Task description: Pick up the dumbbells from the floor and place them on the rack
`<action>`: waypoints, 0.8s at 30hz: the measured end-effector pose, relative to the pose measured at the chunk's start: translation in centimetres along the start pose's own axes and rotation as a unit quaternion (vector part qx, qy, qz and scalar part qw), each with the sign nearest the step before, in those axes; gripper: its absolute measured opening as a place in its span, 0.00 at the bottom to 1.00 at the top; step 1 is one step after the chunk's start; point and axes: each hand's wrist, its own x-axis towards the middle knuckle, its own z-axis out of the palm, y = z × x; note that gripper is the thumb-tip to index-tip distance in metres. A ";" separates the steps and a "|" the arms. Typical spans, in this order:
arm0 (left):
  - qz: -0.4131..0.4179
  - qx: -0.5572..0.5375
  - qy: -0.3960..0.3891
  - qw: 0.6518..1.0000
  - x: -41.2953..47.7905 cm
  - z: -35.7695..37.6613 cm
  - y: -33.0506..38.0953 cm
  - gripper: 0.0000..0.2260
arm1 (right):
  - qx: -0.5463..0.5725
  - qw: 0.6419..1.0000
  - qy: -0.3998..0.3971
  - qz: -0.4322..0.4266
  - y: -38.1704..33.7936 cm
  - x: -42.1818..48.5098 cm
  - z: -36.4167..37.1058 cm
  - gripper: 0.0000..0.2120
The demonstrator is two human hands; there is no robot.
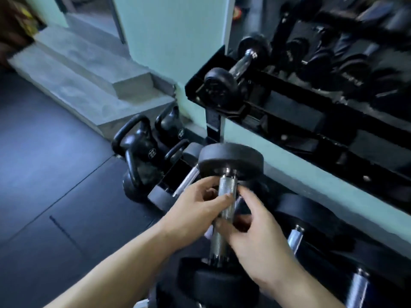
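Note:
A black dumbbell (230, 160) with a knurled chrome handle stands nearly upright in front of me, one head high, the other low near my arms. My left hand (195, 208) wraps the handle from the left, thumb across it. My right hand (251, 232) closes on the same handle from the right, a little lower. The black rack (311, 121) runs along the wall to the right, with one small dumbbell (222, 85) at its left end and several more further right. Another dumbbell (175, 187) lies on the floor behind my left hand.
Two black kettlebells (140, 152) stand on the dark rubber floor (44, 174) by the rack's left post. More dumbbells (295, 236) rest low on the right. Grey concrete steps (93, 70) rise at the back left beside a pale green wall.

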 end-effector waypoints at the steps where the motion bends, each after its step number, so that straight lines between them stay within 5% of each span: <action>1: 0.004 0.006 -0.013 1.000 1.3 1.4 2.0 0.09 | 0.004 1.000 0.023 -0.008 -0.9 0.3 -2.0 0.26; 12: -0.018 0.040 -0.092 0.995 15.7 11.7 18.1 0.12 | 0.049 0.980 0.188 -0.046 -7.9 8.6 -18.2 0.28; 24: -0.064 0.066 -0.096 0.991 26.9 13.2 18.3 0.15 | 0.073 0.971 0.226 0.016 -5.5 18.2 -21.3 0.35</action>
